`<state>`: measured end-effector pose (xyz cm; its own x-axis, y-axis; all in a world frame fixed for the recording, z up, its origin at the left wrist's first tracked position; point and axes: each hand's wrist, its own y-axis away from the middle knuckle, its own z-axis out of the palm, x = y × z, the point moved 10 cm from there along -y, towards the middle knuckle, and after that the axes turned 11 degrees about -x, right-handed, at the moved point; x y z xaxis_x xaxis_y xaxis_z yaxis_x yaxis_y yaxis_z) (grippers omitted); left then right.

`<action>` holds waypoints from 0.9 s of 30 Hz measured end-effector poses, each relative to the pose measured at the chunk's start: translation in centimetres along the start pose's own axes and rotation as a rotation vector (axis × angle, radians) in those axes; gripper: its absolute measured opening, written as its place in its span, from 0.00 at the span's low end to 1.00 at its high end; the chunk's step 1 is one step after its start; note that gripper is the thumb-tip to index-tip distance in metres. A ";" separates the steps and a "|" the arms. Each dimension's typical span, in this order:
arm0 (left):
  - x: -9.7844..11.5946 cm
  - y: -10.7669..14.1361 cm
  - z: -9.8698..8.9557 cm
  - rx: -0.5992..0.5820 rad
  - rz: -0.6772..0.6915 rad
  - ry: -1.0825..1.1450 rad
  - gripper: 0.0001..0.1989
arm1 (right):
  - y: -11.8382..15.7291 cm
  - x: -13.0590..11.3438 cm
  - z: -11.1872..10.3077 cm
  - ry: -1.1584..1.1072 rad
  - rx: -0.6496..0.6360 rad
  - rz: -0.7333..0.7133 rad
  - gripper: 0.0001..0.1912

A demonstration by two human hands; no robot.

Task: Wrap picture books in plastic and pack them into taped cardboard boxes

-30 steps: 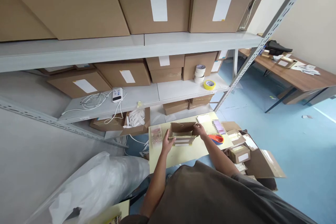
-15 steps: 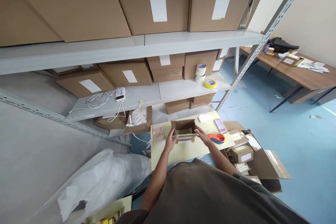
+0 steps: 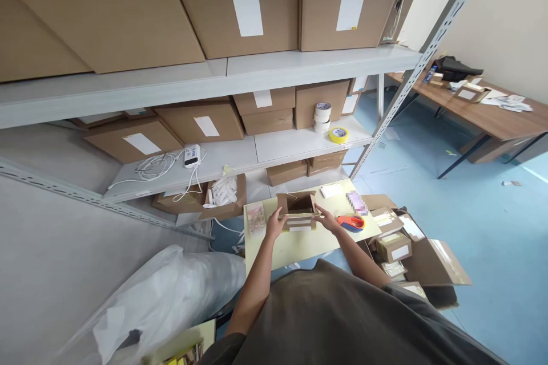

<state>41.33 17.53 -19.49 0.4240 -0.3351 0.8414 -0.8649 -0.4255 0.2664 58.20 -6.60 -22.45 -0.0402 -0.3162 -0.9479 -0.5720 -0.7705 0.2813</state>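
A small open cardboard box (image 3: 301, 221) rests on the pale yellow tabletop (image 3: 282, 251), its flaps up and a white label on the near side. My left hand (image 3: 275, 224) grips its near left corner, with the thumb at the top edge. At the near right corner, my right hand (image 3: 327, 220) pinches the upper edge. The box's inside is dark, so its contents are hard to make out. To the right lies an orange and blue tape dispenser (image 3: 351, 223), beside a purple, pixelated item (image 3: 356, 203). A pinkish packet (image 3: 256, 218) lies left of the box.
Grey shelving (image 3: 278, 74) with large cartons rises in front. Tape rolls (image 3: 322, 117) and a power strip (image 3: 192, 155) sit on its middle shelf. An open carton of small parcels (image 3: 428, 274) stands right; a large plastic bag (image 3: 171, 285) bulges at left.
Both hands have shifted slightly along the box's near edge, and its inside looks darker. The whole view has moved a little as my head turned.
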 end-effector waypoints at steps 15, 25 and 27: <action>0.1 0.8 -0.8 -0.009 0.001 -0.076 0.15 | -1.2 0.9 0.3 0.031 -0.020 -0.034 0.37; 1.6 1.0 -0.8 0.047 0.004 -0.131 0.18 | -0.4 -0.6 0.7 -0.014 -0.070 -0.019 0.37; 1.7 1.1 -0.9 0.049 0.003 -0.147 0.19 | -0.4 -1.2 0.8 0.009 -0.082 -0.007 0.33</action>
<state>40.82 17.24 -17.37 0.4590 -0.4548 0.7632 -0.8537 -0.4638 0.2370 57.79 -5.45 -21.60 -0.0291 -0.3148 -0.9487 -0.5029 -0.8157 0.2860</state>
